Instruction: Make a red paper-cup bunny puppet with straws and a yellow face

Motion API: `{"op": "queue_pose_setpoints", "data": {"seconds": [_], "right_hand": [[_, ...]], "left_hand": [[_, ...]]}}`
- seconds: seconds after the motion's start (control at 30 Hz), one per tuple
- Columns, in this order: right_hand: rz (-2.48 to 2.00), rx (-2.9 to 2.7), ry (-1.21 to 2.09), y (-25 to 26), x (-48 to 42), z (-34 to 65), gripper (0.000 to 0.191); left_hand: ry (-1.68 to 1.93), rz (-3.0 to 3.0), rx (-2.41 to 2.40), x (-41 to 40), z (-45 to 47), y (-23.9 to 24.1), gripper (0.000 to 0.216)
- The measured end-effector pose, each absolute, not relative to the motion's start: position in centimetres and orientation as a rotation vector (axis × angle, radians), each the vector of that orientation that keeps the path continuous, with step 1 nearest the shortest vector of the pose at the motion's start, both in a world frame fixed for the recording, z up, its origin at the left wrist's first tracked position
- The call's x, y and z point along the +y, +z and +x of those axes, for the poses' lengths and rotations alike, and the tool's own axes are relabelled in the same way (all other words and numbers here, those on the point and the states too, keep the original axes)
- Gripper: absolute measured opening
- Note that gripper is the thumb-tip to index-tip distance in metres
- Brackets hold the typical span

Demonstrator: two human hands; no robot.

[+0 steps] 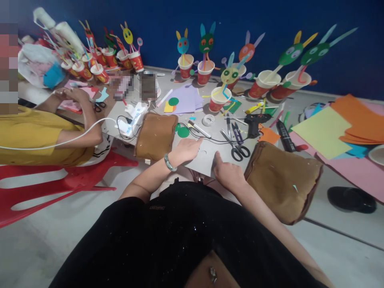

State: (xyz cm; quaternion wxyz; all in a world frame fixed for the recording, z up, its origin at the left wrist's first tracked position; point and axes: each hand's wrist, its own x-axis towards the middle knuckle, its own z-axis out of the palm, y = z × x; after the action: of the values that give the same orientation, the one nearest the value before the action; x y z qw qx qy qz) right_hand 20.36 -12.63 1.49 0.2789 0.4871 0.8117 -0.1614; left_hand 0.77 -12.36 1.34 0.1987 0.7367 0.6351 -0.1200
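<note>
My left hand (188,150), with a bangle on the wrist, rests at the table's near edge. Its index finger stretches toward a white marker (201,130) and a black cable, and nothing shows in its grip. Opposite it, my right hand (228,173) lies on the edge with one finger stretched forward; the others are partly hidden, and I see no object in it. A thin curved scrap (204,152) lies between the hands. Beyond my right hand are black-handled scissors (240,153), purple thread snips (237,134) and a black glue gun (255,123).
Brown cushions (157,136) flank my hands. Red paper cups with paper bug figures, such as a yellow-green one (220,100), line the back. Coloured paper (324,132) lies right, a power strip (132,120) left. A person in a yellow top (33,136) sits at left.
</note>
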Motion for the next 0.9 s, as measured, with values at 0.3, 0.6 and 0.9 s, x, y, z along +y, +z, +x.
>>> {"op": "queue_pose_setpoints", "data": {"seconds": [0.3,0.6,0.9], "right_hand": [[1.311,2.216,-0.421,1.3,-11.9,19.6,0.076],[1.223,2.289,-0.489,1.6,-12.5,18.5,0.073],[1.231,2.281,-0.461,1.5,-13.4,20.9,0.071]], "left_hand": [[-0.436,2.032,1.729,-15.9,0.1,2.9,0.072],[-0.354,2.107,1.767,-15.7,0.4,2.3,0.058],[-0.211,2.263,1.656,-16.1,1.3,0.7,0.049]]}}
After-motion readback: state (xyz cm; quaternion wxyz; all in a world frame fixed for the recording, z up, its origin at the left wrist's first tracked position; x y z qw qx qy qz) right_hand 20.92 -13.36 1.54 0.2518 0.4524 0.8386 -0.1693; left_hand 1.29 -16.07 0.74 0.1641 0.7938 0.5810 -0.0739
